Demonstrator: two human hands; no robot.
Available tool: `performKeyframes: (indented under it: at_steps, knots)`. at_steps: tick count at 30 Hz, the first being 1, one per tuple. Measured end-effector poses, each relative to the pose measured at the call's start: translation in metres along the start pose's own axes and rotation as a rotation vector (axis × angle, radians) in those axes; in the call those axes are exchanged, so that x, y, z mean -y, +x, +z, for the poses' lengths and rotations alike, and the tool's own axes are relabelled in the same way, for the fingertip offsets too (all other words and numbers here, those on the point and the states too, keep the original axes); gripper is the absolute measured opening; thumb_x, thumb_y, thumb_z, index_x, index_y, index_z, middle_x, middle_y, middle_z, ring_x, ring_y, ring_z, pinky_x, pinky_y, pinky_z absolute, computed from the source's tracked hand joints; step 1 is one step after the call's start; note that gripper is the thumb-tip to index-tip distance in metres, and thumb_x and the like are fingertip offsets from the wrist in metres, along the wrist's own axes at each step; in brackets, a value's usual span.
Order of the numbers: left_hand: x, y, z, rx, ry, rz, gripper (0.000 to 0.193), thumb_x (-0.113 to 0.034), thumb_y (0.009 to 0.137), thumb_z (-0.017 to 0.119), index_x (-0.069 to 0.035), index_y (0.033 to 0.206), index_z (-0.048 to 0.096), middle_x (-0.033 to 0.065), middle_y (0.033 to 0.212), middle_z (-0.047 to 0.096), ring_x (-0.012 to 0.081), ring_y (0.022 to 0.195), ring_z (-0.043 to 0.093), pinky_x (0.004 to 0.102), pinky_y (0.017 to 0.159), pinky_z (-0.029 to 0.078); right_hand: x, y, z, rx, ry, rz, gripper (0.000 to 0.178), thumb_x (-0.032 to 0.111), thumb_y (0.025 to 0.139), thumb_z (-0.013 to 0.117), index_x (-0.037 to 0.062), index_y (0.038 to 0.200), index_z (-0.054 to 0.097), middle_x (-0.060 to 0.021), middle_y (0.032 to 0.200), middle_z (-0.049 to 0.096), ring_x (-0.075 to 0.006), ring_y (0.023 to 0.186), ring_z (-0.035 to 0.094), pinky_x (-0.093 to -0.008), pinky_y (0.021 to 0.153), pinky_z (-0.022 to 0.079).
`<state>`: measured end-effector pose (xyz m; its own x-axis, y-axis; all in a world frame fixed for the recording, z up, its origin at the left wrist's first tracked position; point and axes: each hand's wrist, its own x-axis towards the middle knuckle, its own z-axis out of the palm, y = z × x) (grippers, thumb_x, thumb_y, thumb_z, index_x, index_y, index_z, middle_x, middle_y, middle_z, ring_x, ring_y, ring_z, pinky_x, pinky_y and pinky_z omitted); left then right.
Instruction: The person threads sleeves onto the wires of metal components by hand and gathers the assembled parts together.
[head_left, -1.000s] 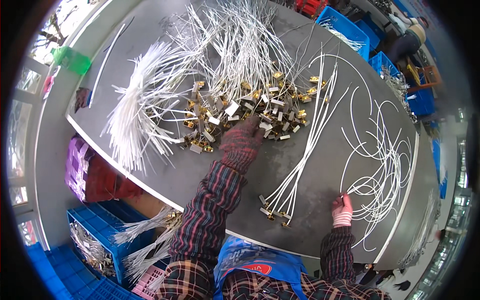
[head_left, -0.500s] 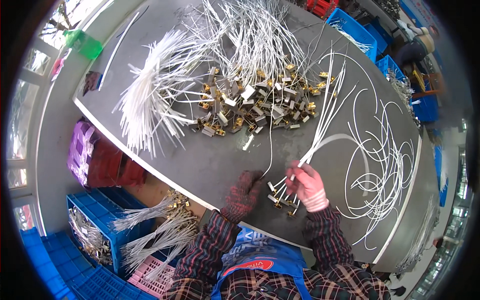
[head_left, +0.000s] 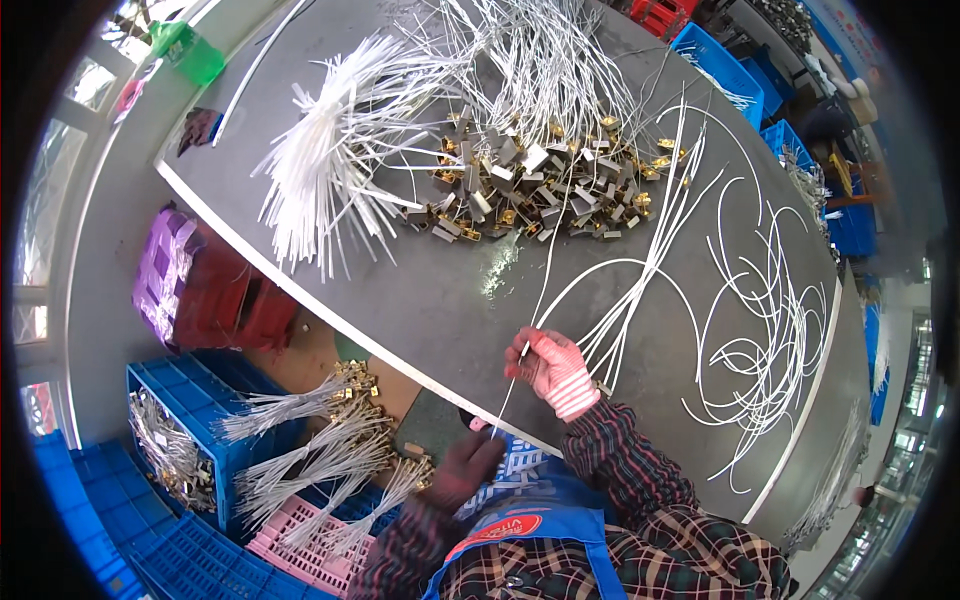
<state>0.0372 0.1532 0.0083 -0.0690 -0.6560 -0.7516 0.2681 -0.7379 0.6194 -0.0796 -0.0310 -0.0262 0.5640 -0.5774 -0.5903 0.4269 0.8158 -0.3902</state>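
Where the table's pale edge (head_left: 350, 333) slants through the lower left, a strand-filled blue crate (head_left: 185, 395) sits below it. Next I log a fanned white bundle (head_left: 330, 160), upper left, apart from both hands. Left hand (head_left: 468, 468), lower centre, by the table edge: blurred, near the lower end of a thin strand (head_left: 548, 270); I cannot tell whether its fingers are closed. Strand lies mid-frame, long axis near upright, running from the metal-ended pile (head_left: 550, 190) down to the right hand (head_left: 550, 365), which pinches it, and on toward the left. Right hand is nearer the pile. From beside that pinch a curved white tube (head_left: 608, 265) arches rightward, crossing a sheaf of strands (head_left: 648, 272). Farther right: curled tubes (head_left: 760, 352). I see nothing blocking between the hands.
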Motion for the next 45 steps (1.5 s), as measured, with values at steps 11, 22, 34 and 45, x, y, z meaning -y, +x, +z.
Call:
performKeyframes:
  at_steps: [11,22,34,45]
  knots:
    - [0.089,-0.072,-0.061,-0.18,0.304,-0.084,0.025,-0.027,0.083,0.06,-0.003,0.085,0.063,0.0092,0.072,0.061,0.0221,0.066,0.058,0.0348,0.059,0.046,0.012,0.004,0.025,-0.049,-0.255,-0.102,0.024,0.016,0.087,0.061,-0.0034,0.1,0.057,-0.0103,0.088,0.061,-0.0254,0.081,0.063,-0.0354,0.058,0.055]
    - [0.096,-0.06,-0.061,-0.259,-0.249,-0.101,0.018,-0.018,0.085,0.059,-0.001,0.088,0.063,0.0023,0.064,0.056,0.0093,0.051,0.048,0.0235,0.047,0.038,0.117,0.017,0.019,-0.155,-0.369,-0.57,0.027,0.022,0.089,0.059,0.0012,0.106,0.057,-0.0116,0.093,0.062,-0.0244,0.076,0.064,-0.0321,0.052,0.052]
    - [0.113,-0.07,-0.067,-0.211,-0.278,-0.164,0.016,-0.017,0.084,0.059,-0.002,0.089,0.063,0.0021,0.065,0.056,0.0098,0.052,0.048,0.0238,0.049,0.039,0.088,0.002,-0.009,-0.072,-0.279,-0.32,0.027,0.022,0.088,0.059,0.0008,0.105,0.056,-0.0126,0.09,0.062,-0.0257,0.073,0.064,-0.0341,0.057,0.051]
    - [0.054,-0.059,-0.055,-0.008,0.011,0.007,0.024,-0.023,0.089,0.053,-0.002,0.092,0.063,0.0001,0.062,0.052,0.0073,0.053,0.046,0.0228,0.048,0.037,0.06,-0.081,0.011,-0.036,-0.74,-0.169,0.031,0.025,0.089,0.057,-0.0051,0.099,0.056,-0.0057,0.066,0.055,-0.014,0.052,0.052,-0.0275,0.051,0.046]
